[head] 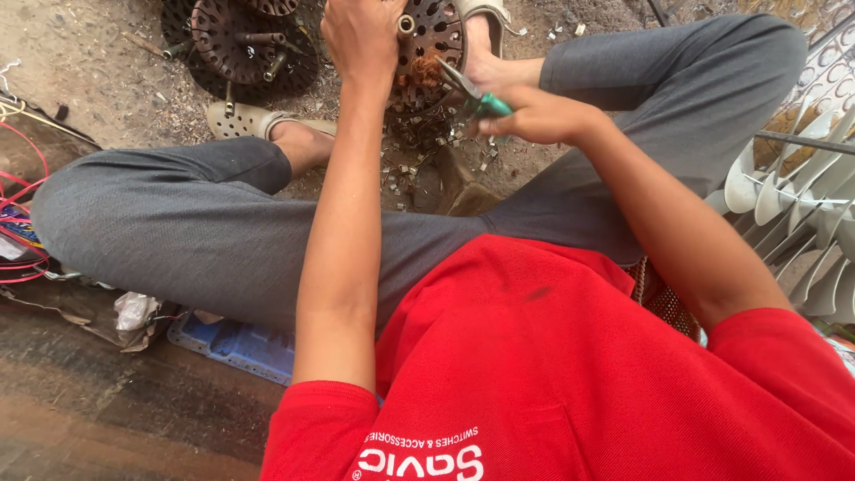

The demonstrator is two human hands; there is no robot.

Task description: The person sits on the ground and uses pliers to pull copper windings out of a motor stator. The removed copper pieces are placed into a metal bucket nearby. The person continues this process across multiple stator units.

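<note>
Left hand (361, 37) at 12 o'clock, closed over the top of a round motor core (429, 55) — fingers wrapped on its shaft end, gripping it. Right hand (534, 116) just to the 3 o'clock side of the left, fist clamped on the green handles of pliers (472, 96). Plier tips point up-left into the core, at a tuft of copper wire (426, 69) on its face. Hands close together, not touching.

The core stands on the ground between the person's feet, holes ringed round its face. Metal scraps (414, 165) litter the dirt right below it, toward 6 o'clock.

At 11 o'clock of the core — a second dark round core (239, 40) lying flat, pegs sticking up, partly cut off by the frame edge. A beige sandal (240, 120) on one foot below it; another sandal (481, 13) at 1 o'clock of the hands.

Person sits cross-legged, grey trousers (178, 232), red shirt (552, 374) filling the bottom.

Far out: at 9 o'clock red and yellow wires (20, 209); at 7 o'clock a blue tray (236, 346) half under the leg, crumpled paper (134, 310) beside it. At 3 o'clock a stack of white fan blades (793, 205).
</note>
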